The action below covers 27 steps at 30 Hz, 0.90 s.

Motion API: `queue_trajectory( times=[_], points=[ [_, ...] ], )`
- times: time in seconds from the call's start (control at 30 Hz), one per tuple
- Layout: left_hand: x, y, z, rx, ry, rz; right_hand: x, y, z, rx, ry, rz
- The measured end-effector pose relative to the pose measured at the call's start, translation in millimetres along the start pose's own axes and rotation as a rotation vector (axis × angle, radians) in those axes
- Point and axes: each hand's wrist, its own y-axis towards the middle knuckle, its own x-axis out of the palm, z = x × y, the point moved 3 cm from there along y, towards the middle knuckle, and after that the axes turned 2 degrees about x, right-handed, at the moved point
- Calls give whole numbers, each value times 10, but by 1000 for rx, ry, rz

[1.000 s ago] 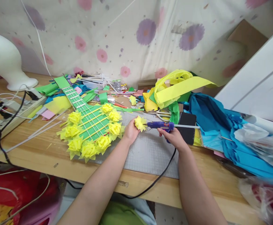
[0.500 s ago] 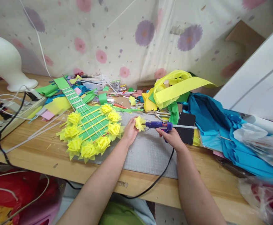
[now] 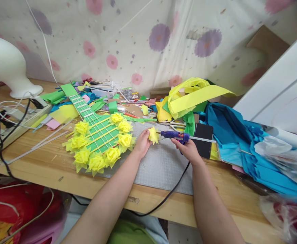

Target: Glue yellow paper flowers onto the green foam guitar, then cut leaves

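Note:
Between the fingers of my left hand [image 3: 142, 143] is a yellow paper flower [image 3: 153, 135], held over the cutting mat [image 3: 161, 169]. My right hand [image 3: 186, 149] grips a purple glue gun [image 3: 175, 135], its nozzle at the flower's right side; I cannot tell whether the tip touches. A white glue stick [image 3: 204, 139] sticks out of the gun's back end. To the left lies a green paper guitar [image 3: 103, 134] with white strings, its body edged by several yellow paper flowers [image 3: 96, 163].
Paper scraps and strips clutter the table's back, with scissors [image 3: 172, 124] among them. A black phone-like slab [image 3: 203, 135] and blue crepe paper [image 3: 229, 128] lie right. A power strip [image 3: 18, 125] and white foam head [image 3: 5, 67] stand left. The gun's black cord [image 3: 173, 189] hangs over the front edge.
The view has shifted very slightly. Both hands keep their hold on the flower and the glue gun, with the nozzle still at the flower.

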Motion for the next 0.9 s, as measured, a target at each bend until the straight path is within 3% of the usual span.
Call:
queue_trajectory(
  times=[0.4,0.9],
  points=[
    [-25,37,1,24,-24,38,-24,-41,-59,-32,33,-108],
    [-7,-5,-4,-12,16,-13,-35,-13,-36,-30,18,-4]
  ],
)
